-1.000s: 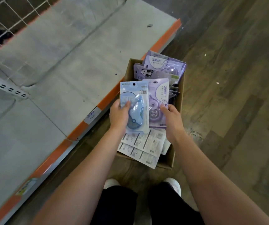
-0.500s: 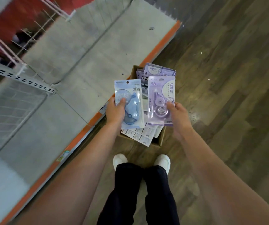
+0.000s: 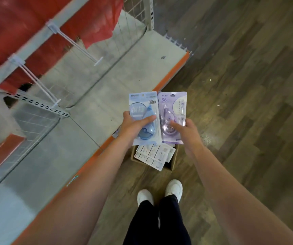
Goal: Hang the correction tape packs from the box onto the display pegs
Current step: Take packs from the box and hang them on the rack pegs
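My left hand (image 3: 133,125) grips a blue correction tape pack (image 3: 143,105) marked 30m, thumb across its front. Beside it, my right hand (image 3: 186,131) holds a purple correction tape pack (image 3: 175,105) marked 36, held upright. Both packs are lifted above the cardboard box (image 3: 173,164) on the floor, which holds several more packs face down (image 3: 155,154). Two white double-wire display pegs stick out from the rack at upper left: an upper peg (image 3: 78,46) and a lower peg (image 3: 39,85). Both pegs are bare.
A grey base shelf (image 3: 96,89) with an orange front edge (image 3: 174,75) runs along the left. Red material (image 3: 27,23) hangs behind the peg rail. A wire grid panel (image 3: 137,9) closes the shelf end. My white shoes (image 3: 160,191) stand on the wood floor (image 3: 239,85).
Both hands rose with their packs, well above the box. My view lifted toward the rack, so the pegs and red backing came into sight.
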Demonstrator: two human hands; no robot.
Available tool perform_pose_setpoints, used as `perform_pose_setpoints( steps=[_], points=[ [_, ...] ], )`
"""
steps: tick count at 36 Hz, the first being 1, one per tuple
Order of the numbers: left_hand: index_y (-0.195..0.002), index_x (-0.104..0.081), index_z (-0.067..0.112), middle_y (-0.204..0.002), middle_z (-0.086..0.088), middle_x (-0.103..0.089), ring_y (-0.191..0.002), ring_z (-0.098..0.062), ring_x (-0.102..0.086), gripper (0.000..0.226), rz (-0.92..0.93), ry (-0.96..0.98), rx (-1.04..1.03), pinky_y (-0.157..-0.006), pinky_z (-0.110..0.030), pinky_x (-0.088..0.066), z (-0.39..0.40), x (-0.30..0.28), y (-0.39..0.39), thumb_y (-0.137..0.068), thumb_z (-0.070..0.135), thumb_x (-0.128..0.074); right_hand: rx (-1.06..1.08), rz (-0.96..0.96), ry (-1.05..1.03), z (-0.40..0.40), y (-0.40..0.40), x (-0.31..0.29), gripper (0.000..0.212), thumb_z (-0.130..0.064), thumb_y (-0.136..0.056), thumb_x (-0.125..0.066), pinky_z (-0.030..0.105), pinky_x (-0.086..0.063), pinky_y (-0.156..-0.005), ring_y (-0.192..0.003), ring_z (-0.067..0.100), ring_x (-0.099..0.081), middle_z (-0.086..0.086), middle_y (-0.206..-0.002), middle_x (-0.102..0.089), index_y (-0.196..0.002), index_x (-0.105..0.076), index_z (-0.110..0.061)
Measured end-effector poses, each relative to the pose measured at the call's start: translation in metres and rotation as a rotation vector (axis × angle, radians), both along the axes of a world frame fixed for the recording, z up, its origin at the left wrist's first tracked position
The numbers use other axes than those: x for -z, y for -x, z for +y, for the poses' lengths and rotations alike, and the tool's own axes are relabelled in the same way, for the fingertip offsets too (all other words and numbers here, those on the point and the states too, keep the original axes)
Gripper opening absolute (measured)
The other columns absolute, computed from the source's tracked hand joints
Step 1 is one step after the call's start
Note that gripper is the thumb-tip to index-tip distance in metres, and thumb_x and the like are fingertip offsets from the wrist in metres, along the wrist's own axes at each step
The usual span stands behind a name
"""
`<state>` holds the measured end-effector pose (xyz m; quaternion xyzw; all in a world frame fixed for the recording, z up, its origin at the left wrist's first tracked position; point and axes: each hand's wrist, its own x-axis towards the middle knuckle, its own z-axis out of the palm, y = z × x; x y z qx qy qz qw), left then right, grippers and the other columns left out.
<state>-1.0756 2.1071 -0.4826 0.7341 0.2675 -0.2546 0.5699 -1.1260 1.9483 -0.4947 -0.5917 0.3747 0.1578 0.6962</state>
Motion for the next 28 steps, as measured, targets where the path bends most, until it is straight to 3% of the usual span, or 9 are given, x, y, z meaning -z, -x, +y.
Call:
perform_pose_setpoints(
  steps=[5,8,13,15,17,20,23,26,28],
  points=[
    [-0.117,-0.024,0.022,-0.104,0.006,-0.054,-0.095,-0.013,-0.061,0.078,-0.058,0.013,0.083,-0.077,-0.026,-0.052,0.003,-0.033,0.000,-0.069,0.026,-0.084,-0.001,-0.040,-0.026,0.009,-0.004,-0.033,0.016,-0.013,-0.090,-0.064,0.048,-0.052,-0.093,-0.100,0.027,-0.067,0.007,-0.108,-0.069,-0.104,-0.057,-0.018],
    [-0.120,-0.019,0.027,-0.113,0.001,-0.054,-0.101,-0.017,-0.062,0.086,-0.065,0.032,0.119,-0.088,-0.032,-0.053,0.006,-0.054,0.003,-0.066,0.032,-0.086,-0.014,-0.096,-0.033,0.016,-0.003,-0.059,0.019,-0.012,-0.090,-0.063,0.044,-0.053,-0.090,-0.099,0.025,-0.067,0.004,-0.107,-0.070,-0.107,-0.059,-0.021],
    [-0.115,-0.047,0.030,-0.123,-0.009,-0.056,-0.105,-0.023,-0.062,0.087,0.004,0.103,0.160,-0.091,-0.041,-0.054,0.006,-0.091,0.007,-0.043,0.066,-0.079,-0.143,-0.164,-0.063,0.037,-0.003,-0.108,0.014,-0.021,-0.098,-0.051,0.027,-0.055,-0.072,-0.084,0.013,-0.069,0.000,-0.098,-0.071,-0.105,-0.063,-0.023],
    [-0.119,-0.058,0.017,-0.112,-0.012,-0.066,-0.096,-0.022,-0.068,0.066,-0.002,0.248,0.186,-0.082,-0.034,-0.056,0.006,-0.111,0.008,-0.068,0.058,-0.072,-0.205,-0.177,-0.053,0.047,-0.004,-0.126,0.022,-0.035,-0.099,-0.045,0.035,-0.052,-0.088,-0.097,0.016,-0.066,-0.001,-0.105,-0.070,-0.108,-0.064,-0.026],
    [-0.115,-0.063,0.011,-0.107,-0.014,-0.071,-0.096,-0.025,-0.069,0.044,0.008,0.395,0.150,-0.086,-0.035,-0.056,0.007,-0.129,0.008,-0.086,0.044,-0.061,-0.234,-0.172,-0.063,0.053,-0.005,-0.143,0.030,-0.046,-0.098,-0.041,0.039,-0.047,-0.096,-0.105,0.013,-0.061,-0.007,-0.109,-0.065,-0.113,-0.062,-0.033],
    [-0.128,-0.056,0.010,-0.119,-0.017,-0.066,-0.108,-0.030,-0.064,0.044,0.015,0.514,0.076,-0.098,-0.044,-0.049,0.015,-0.152,0.007,-0.094,0.036,-0.052,-0.246,-0.208,-0.021,0.054,-0.007,-0.165,0.021,-0.038,-0.100,-0.044,0.033,-0.048,-0.086,-0.108,0.012,-0.053,-0.010,-0.116,-0.054,-0.114,-0.059,-0.039],
    [-0.133,-0.052,0.012,-0.121,-0.016,-0.065,-0.106,-0.032,-0.064,0.038,-0.031,0.500,0.030,-0.093,-0.049,-0.051,0.023,-0.171,0.005,-0.098,0.028,-0.048,-0.259,-0.268,0.153,0.054,-0.010,-0.182,0.025,-0.023,-0.095,-0.058,0.032,-0.049,-0.092,-0.117,0.018,-0.044,0.000,-0.124,-0.036,-0.116,-0.059,-0.036],
    [-0.131,-0.054,0.011,-0.119,-0.016,-0.066,-0.103,-0.032,-0.066,0.037,-0.100,0.505,-0.002,-0.086,-0.049,-0.054,0.028,-0.191,0.005,-0.096,0.021,-0.053,-0.259,-0.289,0.285,0.051,-0.016,-0.202,0.034,-0.019,-0.090,-0.065,0.014,-0.046,-0.066,-0.107,0.018,-0.047,0.003,-0.131,-0.035,-0.121,-0.057,-0.030],
    [-0.127,-0.057,0.011,-0.118,-0.016,-0.067,-0.092,-0.026,-0.070,0.034,-0.129,0.504,-0.017,-0.073,-0.040,-0.059,0.033,-0.205,0.005,-0.096,0.025,-0.052,-0.255,-0.299,0.336,0.047,-0.019,-0.212,0.037,-0.017,-0.088,-0.067,0.018,-0.046,-0.067,-0.102,0.019,-0.051,0.007,-0.135,-0.041,-0.121,-0.055,-0.028]
  ],
)
